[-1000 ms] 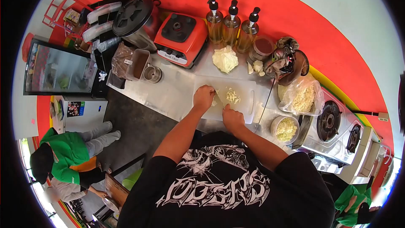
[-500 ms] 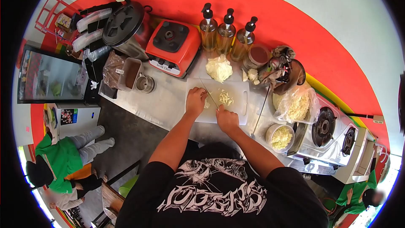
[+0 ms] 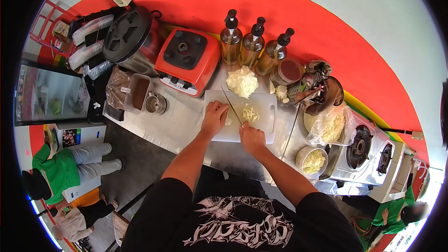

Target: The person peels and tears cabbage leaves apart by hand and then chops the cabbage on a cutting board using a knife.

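My right hand [image 3: 252, 138] is closed round the handle of a knife [image 3: 230, 104], whose blade points up and left over the white cutting board [image 3: 264, 131]. Left of the blade, my left hand [image 3: 215, 117] has its fingers bent together on the board, at a pale cabbage piece [image 3: 228, 120]. Chopped cabbage [image 3: 250, 113] lies in a small heap right of the knife. Behind the board sits a larger cabbage chunk [image 3: 242, 81]. A clear tub of shredded cabbage [image 3: 313, 161] stands to the right.
A red blender base [image 3: 187, 59], a lidded steel pot [image 3: 128, 37] and three pump bottles [image 3: 252, 45] line the wall. At the right are a bag of shreds [image 3: 332, 126] and a gas stove [image 3: 361, 151]. People in green tops [image 3: 59, 171] are beyond the counter.
The knife blade has come into clearer view, tilted up and left, with my left hand beside it. The whole view has shifted. The people at the left have changed posture.
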The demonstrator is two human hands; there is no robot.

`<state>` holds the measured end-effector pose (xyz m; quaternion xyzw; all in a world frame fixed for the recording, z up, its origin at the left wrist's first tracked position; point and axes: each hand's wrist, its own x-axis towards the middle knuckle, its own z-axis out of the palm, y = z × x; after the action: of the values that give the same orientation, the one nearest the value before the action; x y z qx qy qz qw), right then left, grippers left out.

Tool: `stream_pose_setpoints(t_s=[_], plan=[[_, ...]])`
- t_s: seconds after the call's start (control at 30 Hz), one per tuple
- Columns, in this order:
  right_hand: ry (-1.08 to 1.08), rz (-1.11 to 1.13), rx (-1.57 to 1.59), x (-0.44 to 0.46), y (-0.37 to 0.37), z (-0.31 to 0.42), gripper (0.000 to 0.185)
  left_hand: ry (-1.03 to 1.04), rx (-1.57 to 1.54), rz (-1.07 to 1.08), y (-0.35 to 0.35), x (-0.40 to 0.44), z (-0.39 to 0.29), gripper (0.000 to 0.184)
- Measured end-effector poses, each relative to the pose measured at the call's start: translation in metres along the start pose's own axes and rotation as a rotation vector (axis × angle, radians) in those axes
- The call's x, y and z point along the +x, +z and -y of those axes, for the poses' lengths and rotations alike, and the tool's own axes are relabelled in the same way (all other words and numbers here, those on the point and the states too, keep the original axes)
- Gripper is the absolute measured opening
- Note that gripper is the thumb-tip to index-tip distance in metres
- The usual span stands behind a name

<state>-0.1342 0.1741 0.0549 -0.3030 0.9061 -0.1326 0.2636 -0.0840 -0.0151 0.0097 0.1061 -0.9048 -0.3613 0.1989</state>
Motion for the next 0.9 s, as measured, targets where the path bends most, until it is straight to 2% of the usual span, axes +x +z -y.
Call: stream_pose_setpoints(t_s=[0.23, 0.3, 0.53, 0.7, 0.83, 0.9], plan=[[0.001, -0.007, -0.031, -0.001, 0.010, 0.006, 0.028, -0.003, 0.101, 0.027, -0.001, 0.000, -0.007, 0.018], [0.069, 0.039, -0.075, 0.001, 0.008, 0.016, 0.026, -0.004, 0.109, 0.029, -0.001, 0.000, -0.004, 0.018], [0.103, 0.056, -0.045, -0.001, -0.016, 0.038, 0.027, 0.005, 0.122, 0.047, 0.001, 0.006, 0.003, 0.017], [0.188, 0.082, -0.035, -0.012, 0.005, 0.044, 0.028, 0.011, 0.104, 0.037, -0.003, 0.008, 0.001, 0.015], [0.181, 0.055, -0.046, 0.002, 0.005, 0.041, 0.028, 0.011, 0.114, 0.035, -0.002, 0.007, 0.003, 0.014], [0.103, -0.003, -0.028, 0.007, -0.004, 0.037, 0.029, 0.005, 0.120, 0.034, -0.001, 0.003, 0.003, 0.014]])
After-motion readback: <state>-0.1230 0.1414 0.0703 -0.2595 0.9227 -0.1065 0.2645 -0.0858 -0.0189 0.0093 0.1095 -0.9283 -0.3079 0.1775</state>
